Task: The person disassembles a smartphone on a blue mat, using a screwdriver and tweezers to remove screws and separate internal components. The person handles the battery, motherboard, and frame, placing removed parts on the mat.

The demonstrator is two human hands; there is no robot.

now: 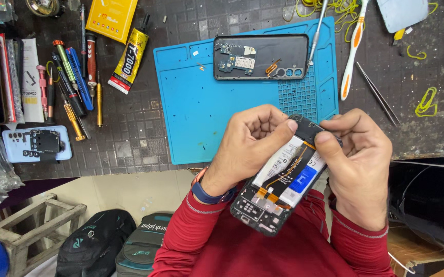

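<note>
While both hands work at it, the opened phone sits tilted above the person's lap, just off the near edge of the blue mat, its white battery and orange flex cables facing up. Left hand is curled closed, thumb and fingers pinching the phone's upper left edge. Right hand is closed too, thumb pressing on the dark top end, fingers wrapped behind the right side. Out on the mat lies a black back frame with small circuit boards, and a metal screwdriver rests just beside it. Further right, a white and orange toothbrush and tweezers lie on the dark bench. Off left, a glue tube lies beside a row of screwdrivers.
</note>
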